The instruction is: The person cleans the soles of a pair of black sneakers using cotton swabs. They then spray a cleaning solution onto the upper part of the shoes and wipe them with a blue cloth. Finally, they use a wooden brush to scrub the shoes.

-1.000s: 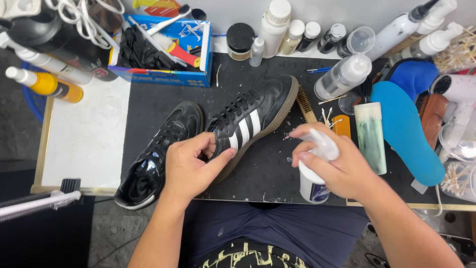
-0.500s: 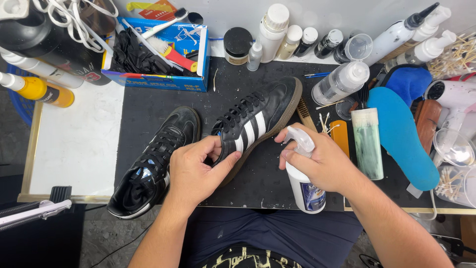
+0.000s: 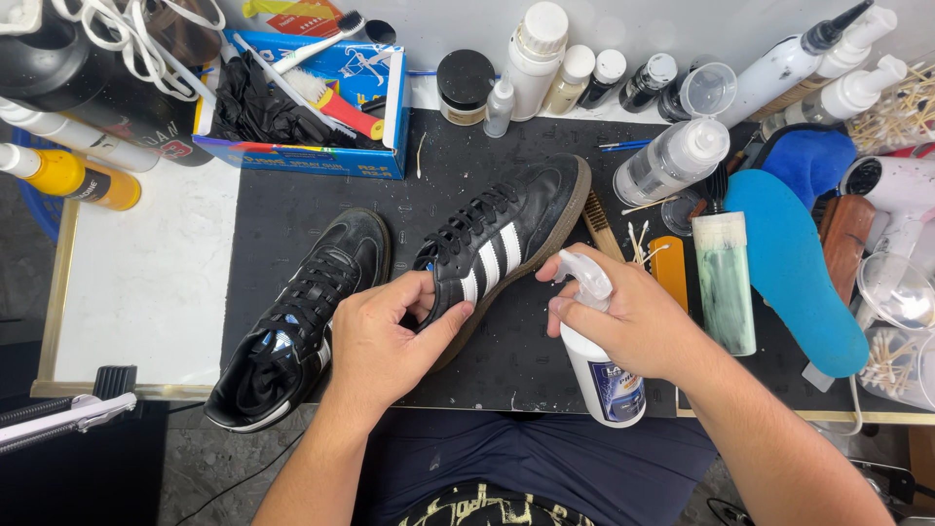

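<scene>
Near the front edge of the black mat (image 3: 321,185), the left hand (image 3: 390,336) is closed around the heel end of a black shoe with white stripes (image 3: 502,244), thumb on the side by the stripes and fingers wrapped under the sole. That shoe lies on a slant, its long axis running from the heel in the grip up and away to the toe, which points toward the back right of the mat. Its striped side faces right, toward the other hand.

The right hand (image 3: 633,326) is wrapped tight around a white spray bottle (image 3: 599,365), which stands upright just right of the shoe's heel. One finger rests on the trigger, and the nozzle faces left at the striped side, close to it but not touching. So the shoe sits directly left of the nozzle, with the left hand the nearer of the two and the only one touching it.

A second black shoe (image 3: 302,321) lies free on the mat's left part, roughly parallel to the first, its heel hanging over the front edge. Along the back of the table stand bottles and jars, with a blue box of brushes (image 3: 302,102) at the back left. A blue insole (image 3: 794,258) and a wooden brush (image 3: 599,222) lie to the right.
</scene>
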